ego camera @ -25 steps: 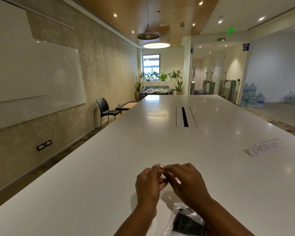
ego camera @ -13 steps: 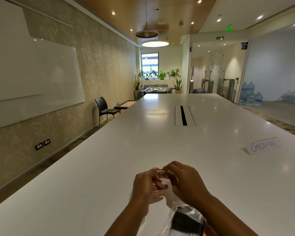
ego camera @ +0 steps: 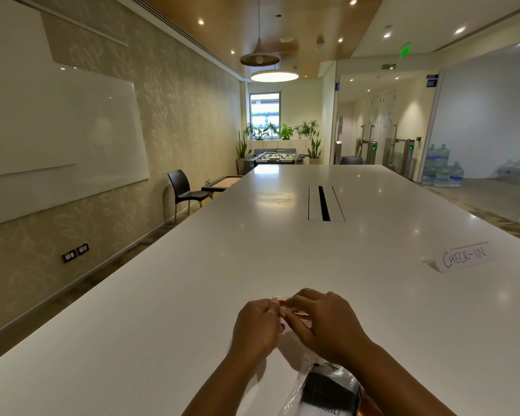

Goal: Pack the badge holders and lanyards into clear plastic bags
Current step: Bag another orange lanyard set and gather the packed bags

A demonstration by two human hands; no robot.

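Head view: left hand [ego camera: 257,325] and right hand [ego camera: 324,325] pinch the clear plastic bag [ego camera: 318,382] between them.

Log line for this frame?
clear plastic bag: dark item inside | left hand: pinches its top edge | right hand: pinches its top edge | step: sealing, likely

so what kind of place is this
Likely an office reception or meeting area: a long white table with a handwritten CHECK-IN sign, access turnstiles beyond, and a whiteboard on the wall.
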